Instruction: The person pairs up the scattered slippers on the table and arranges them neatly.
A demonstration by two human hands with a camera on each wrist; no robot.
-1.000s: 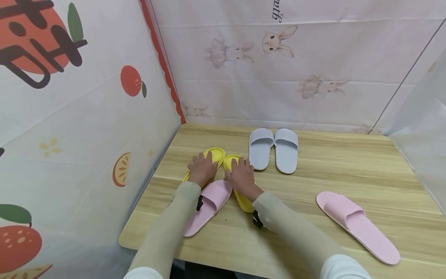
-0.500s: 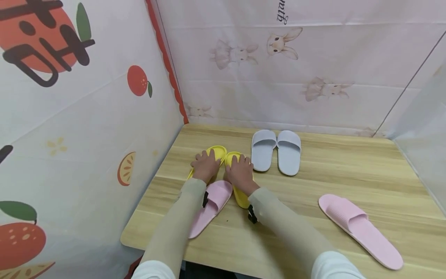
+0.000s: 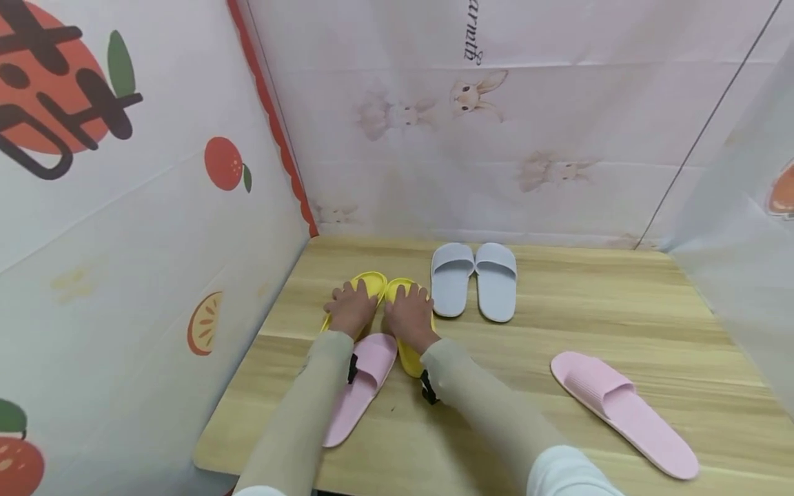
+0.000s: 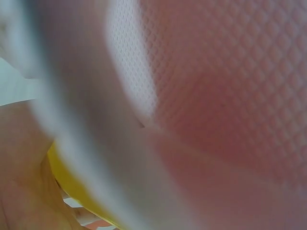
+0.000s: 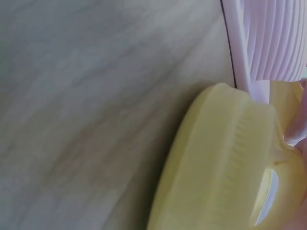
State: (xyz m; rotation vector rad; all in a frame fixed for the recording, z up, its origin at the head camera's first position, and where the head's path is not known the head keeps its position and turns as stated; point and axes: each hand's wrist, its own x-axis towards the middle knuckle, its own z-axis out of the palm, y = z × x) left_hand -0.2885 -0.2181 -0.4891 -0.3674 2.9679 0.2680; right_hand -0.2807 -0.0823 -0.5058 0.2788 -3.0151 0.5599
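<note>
Two yellow slippers lie on the wooden table, toes close together. My left hand (image 3: 351, 310) grips the left yellow slipper (image 3: 373, 279) from above, covering much of it, fingers spread over its upper. On the right yellow slipper (image 3: 409, 362), my right hand (image 3: 409, 318) holds the front part, and the heel shows below the wrist. A pink slipper (image 3: 356, 396) lies between and below the hands, partly behind the left forearm. In the left wrist view, the textured pink slipper (image 4: 230, 72) fills most of the picture; the right wrist view has the yellow slipper's side (image 5: 211, 163) close up.
A pair of grey slippers (image 3: 474, 279) stands side by side at the table's back, just right of the yellow ones. Another pink slipper (image 3: 626, 413) lies slanted at the right. Printed cloth walls (image 3: 428, 200) border the table's left, back and right.
The right yellow slipper's heel has swung slightly left under my right hand. Both hands stay on the yellow slippers. The head view has shifted a little; the grey and pink slippers stay put.
</note>
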